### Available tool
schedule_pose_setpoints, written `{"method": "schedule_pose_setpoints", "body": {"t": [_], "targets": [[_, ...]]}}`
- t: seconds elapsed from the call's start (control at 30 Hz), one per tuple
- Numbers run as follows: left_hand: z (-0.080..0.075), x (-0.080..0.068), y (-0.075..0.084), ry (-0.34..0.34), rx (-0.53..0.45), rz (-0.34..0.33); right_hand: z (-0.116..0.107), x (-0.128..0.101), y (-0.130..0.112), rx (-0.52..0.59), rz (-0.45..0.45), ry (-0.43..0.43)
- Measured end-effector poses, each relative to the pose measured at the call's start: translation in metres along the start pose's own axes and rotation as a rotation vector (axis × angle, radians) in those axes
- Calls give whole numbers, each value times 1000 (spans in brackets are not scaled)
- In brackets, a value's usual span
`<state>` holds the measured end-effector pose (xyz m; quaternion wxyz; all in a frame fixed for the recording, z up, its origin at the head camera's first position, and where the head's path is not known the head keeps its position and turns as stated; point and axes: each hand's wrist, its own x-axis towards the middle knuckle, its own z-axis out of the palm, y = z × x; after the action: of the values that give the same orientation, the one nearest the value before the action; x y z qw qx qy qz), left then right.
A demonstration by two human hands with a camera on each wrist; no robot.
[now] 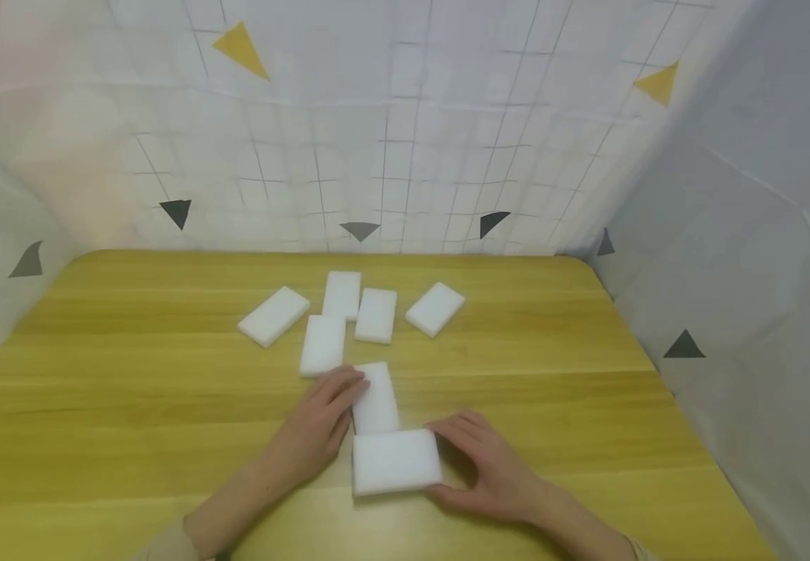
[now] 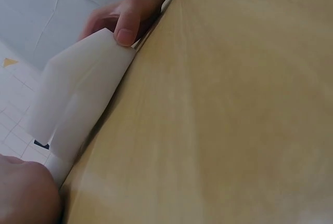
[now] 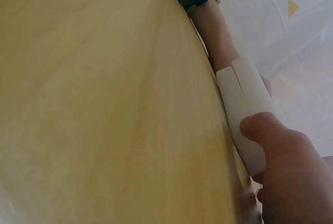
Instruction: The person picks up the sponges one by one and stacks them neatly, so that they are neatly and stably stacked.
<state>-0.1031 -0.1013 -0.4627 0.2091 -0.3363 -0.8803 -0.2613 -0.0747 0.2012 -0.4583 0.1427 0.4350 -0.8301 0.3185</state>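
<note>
My right hand (image 1: 496, 471) grips a white sponge (image 1: 396, 461) at its right end, fingers at the far corner and thumb at the near one. In both wrist views a lengthwise seam shows in this white block (image 2: 86, 91), as of two sponges lying one on the other. The thumb (image 3: 260, 128) of my right hand presses on its near side. My left hand (image 1: 321, 421) rests along the left edge of another white sponge (image 1: 375, 397), fingertips at its far left corner. This sponge's near end meets the gripped block. How the left thumb lies is hidden.
Farther back on the wooden table (image 1: 132, 405) lie several loose white sponges: one (image 1: 322, 345) just beyond my left hand, one (image 1: 273, 315) turned at the left, another (image 1: 436, 309) turned at the right. Pale sheet walls (image 1: 377, 117) stand behind and beside the table.
</note>
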Motion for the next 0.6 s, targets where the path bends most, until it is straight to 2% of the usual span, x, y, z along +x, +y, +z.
{"method": "schedule_pose_setpoints", "body": {"t": [0.17,0.4,0.6], "targets": [[0,2,0,26,10,-20,-1,0,0,2,-5,0],[-3,3,2,41,0,-99,-1,0,2,8,-27,-3],[-2,3,1,71,-13,-94,-1,1,2,10,-36,3]]}}
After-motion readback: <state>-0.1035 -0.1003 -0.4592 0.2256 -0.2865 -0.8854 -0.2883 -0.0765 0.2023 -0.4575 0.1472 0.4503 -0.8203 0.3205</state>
